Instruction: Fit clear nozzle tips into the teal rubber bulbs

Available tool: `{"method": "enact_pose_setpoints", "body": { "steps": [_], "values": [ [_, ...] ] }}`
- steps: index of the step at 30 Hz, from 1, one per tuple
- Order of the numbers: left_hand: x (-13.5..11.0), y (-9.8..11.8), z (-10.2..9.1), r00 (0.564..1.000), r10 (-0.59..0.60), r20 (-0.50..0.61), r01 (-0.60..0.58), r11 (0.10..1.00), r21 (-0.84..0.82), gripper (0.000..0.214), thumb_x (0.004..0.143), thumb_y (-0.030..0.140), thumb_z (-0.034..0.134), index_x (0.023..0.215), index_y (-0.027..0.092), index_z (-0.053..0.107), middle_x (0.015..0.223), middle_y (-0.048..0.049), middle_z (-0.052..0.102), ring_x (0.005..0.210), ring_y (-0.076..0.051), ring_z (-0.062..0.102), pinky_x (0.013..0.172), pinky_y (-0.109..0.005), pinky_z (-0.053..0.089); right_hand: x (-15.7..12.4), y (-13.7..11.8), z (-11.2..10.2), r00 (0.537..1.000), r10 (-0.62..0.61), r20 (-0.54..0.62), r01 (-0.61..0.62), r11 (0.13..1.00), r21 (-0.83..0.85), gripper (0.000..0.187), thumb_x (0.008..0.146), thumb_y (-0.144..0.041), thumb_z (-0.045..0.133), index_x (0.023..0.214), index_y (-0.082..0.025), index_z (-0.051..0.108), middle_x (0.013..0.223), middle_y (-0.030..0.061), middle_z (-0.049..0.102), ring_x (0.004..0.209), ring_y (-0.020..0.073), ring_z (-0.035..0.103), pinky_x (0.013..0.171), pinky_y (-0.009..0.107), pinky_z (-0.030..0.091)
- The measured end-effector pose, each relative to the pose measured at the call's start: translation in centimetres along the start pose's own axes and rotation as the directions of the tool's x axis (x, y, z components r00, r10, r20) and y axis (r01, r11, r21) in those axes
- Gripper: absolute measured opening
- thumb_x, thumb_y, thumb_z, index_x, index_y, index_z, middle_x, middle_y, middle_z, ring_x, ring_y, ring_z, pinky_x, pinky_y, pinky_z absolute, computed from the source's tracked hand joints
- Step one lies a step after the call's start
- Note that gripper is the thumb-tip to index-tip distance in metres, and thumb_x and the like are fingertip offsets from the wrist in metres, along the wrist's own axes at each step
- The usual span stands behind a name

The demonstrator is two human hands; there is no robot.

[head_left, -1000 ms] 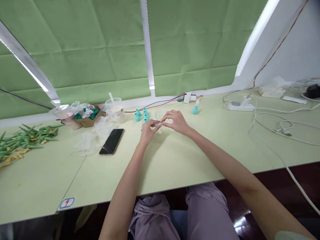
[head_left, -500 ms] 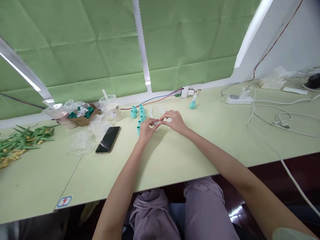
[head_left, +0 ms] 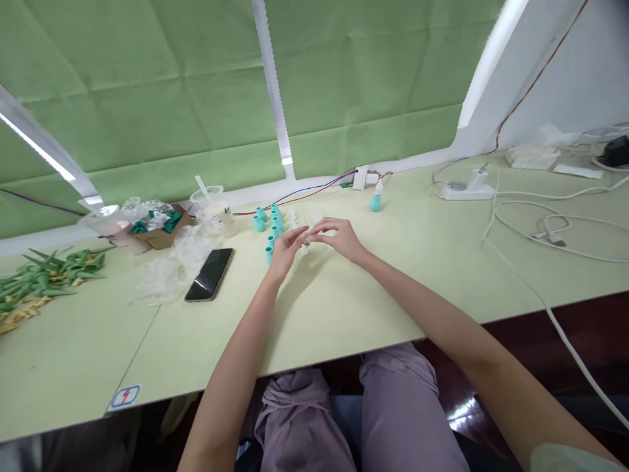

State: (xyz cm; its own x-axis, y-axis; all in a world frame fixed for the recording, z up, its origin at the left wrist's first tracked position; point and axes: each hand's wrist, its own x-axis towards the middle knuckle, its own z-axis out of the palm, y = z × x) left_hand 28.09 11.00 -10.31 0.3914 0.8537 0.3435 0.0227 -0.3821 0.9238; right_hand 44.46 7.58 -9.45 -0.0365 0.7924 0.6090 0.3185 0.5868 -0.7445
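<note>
Clear little plastic piece [head_left: 305, 238] looks light and slippery, so left hand [head_left: 282, 250] and right hand [head_left: 340, 238] both pinch its ends.

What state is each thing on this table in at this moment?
left hand: fingertips pinching the clear piece
right hand: pinching the same clear piece from the other side
phone: lying flat, screen dark
teal caps: standing upright in a cluster
cup: upright, lidded, straw in
teal bottle: upright
box: open, bits inside
plastic bag: crumpled
</note>
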Motion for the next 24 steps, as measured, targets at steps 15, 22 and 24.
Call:
{"method": "enact_pose_setpoints", "body": {
  "steps": [15,22,24],
  "values": [
    [0.0,0.3,-0.2,0.998,-0.017,-0.065,0.013,0.998,-0.060,0.034,0.065,0.039,0.072,0.087,0.014,0.068,0.089,-0.0093,0.069,0.083,-0.020,0.065,0.080,-0.035,0.051,0.1,0.6,0.0,0.922,0.322,0.217,-0.380,0.859,0.343,0.044,0.062,-0.040,0.076,0.098,-0.019,0.063,0.098,0.0062,0.066,0.088,0.0194,0.064,0.082,0.037,0.051],
    [0.2,0.2,0.2,0.982,0.149,-0.117,-0.140,0.987,0.079,0.027,0.068,0.035,0.069,0.086,0.015,0.067,0.087,-0.0069,0.065,0.074,-0.013,0.061,0.069,-0.025,0.052,-0.2,-0.3,-0.3,0.861,0.358,0.360,-0.501,0.715,0.488,0.043,0.065,-0.040,0.074,0.103,-0.019,0.067,0.105,0.0066,0.066,0.103,0.0226,0.059,0.091,0.037,0.048],
    [0.2,0.3,0.3,0.974,0.195,-0.116,-0.180,0.976,0.125,0.025,0.069,0.034,0.068,0.085,0.015,0.068,0.088,-0.0068,0.063,0.073,-0.012,0.060,0.067,-0.024,0.052,-0.2,-0.3,-0.1,0.868,0.368,0.334,-0.494,0.705,0.508,0.043,0.063,-0.039,0.076,0.100,-0.018,0.069,0.103,0.0067,0.067,0.102,0.0223,0.060,0.092,0.036,0.047]
  ]
}}
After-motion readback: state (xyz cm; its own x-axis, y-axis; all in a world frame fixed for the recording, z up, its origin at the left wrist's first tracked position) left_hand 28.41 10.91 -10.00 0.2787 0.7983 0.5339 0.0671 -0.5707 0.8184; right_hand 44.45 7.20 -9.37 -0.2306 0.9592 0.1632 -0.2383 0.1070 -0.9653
